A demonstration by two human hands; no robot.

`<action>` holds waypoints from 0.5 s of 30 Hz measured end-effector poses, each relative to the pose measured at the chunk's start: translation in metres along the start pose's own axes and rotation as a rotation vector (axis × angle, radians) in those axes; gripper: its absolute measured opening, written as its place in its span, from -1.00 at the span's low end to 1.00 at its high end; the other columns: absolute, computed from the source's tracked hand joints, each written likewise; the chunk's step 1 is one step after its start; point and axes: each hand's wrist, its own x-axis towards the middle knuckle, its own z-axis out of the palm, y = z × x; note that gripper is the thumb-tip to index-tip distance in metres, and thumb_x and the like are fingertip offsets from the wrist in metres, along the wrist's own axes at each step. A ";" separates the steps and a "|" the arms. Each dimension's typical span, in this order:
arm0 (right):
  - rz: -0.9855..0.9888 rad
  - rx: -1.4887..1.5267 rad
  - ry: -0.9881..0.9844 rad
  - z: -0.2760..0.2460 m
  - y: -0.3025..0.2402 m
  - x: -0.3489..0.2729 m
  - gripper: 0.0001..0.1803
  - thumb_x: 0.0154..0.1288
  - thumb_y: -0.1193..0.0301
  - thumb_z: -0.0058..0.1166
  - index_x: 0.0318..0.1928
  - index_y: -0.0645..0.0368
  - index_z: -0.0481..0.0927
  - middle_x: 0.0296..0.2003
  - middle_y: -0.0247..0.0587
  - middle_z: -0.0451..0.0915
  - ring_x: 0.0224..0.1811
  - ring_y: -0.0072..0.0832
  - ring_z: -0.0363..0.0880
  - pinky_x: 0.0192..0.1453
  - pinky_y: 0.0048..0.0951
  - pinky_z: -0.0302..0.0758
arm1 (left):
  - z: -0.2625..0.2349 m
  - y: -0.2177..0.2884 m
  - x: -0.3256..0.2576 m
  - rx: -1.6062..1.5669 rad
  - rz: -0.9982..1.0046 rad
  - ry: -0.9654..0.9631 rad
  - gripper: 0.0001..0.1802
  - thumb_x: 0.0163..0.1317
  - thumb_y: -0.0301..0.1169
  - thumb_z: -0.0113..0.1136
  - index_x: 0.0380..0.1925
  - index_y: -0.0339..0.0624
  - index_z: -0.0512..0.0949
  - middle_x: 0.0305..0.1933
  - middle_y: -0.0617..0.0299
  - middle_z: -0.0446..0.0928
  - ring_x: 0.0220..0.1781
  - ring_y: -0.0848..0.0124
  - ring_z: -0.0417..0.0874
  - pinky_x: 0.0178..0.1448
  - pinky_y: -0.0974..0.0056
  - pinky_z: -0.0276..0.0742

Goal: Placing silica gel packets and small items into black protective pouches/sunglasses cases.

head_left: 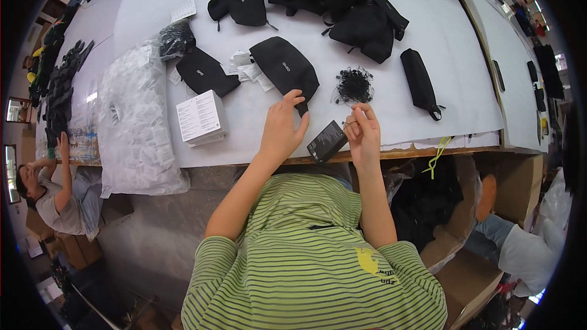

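Note:
A black zip pouch (pixel 286 66) with a small light print lies flat on the white table in front of me. My left hand (pixel 281 127) is at its near corner, thumb and fingers around the dark tab there. My right hand (pixel 364 134) is closed in a pinch, with a black hang tag (pixel 327 142) dangling beside it over the table's edge. The tag's thin cord is hard to make out between the fingertips. Just beyond the right hand sits a tangled bunch of black cords (pixel 354 85).
Black pouches (pixel 342 0) are heaped at the back; another pouch (pixel 419 82) lies to the right. On the left are a stack of white printed cards (pixel 200 117) and a large clear bag (pixel 136 122) of white pieces. Open cardboard boxes (pixel 465 208) stand below right. Another person (pixel 61 192) works at far left.

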 end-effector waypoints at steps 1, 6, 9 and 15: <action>0.002 0.001 0.006 0.000 0.001 0.000 -0.92 0.41 0.45 -0.05 -0.17 0.20 0.44 -0.64 -0.50 0.24 -0.60 -0.76 0.14 -0.51 -0.66 0.11 | 0.000 0.002 0.000 -0.005 0.032 0.005 -0.58 0.12 -0.36 0.22 -0.02 -0.24 0.40 0.04 0.13 0.50 0.02 0.14 0.46 0.14 0.11 0.29; 0.012 0.048 0.004 -0.004 0.004 0.001 -0.91 0.41 0.45 -0.05 -0.16 0.20 0.44 -0.64 -0.50 0.24 -0.60 -0.76 0.13 -0.52 -0.66 0.10 | 0.002 0.040 -0.012 -0.042 0.184 -0.179 -0.57 0.04 -0.38 0.33 -0.09 -0.22 0.44 -0.08 0.10 0.49 -0.04 0.13 0.48 0.09 0.12 0.32; 0.094 0.197 -0.034 -0.005 0.003 0.002 -0.90 0.41 0.44 -0.05 -0.15 0.20 0.44 -0.63 -0.50 0.24 -0.60 -0.76 0.14 -0.52 -0.66 0.09 | 0.014 0.038 -0.019 -0.042 0.115 -0.251 -0.58 0.04 -0.43 0.33 -0.08 -0.22 0.44 -0.15 0.09 0.50 -0.07 0.12 0.49 0.04 0.13 0.38; 0.152 -0.312 -0.028 -0.003 -0.016 -0.008 -0.87 0.39 0.41 -0.01 -0.15 0.21 0.48 -0.69 -0.52 0.26 -0.66 -0.77 0.13 -0.58 -0.66 0.06 | -0.010 0.037 -0.017 -0.290 -0.046 -0.232 -0.61 0.10 -0.50 0.28 -0.05 -0.19 0.43 -0.32 0.09 0.56 -0.25 0.16 0.60 -0.14 0.20 0.50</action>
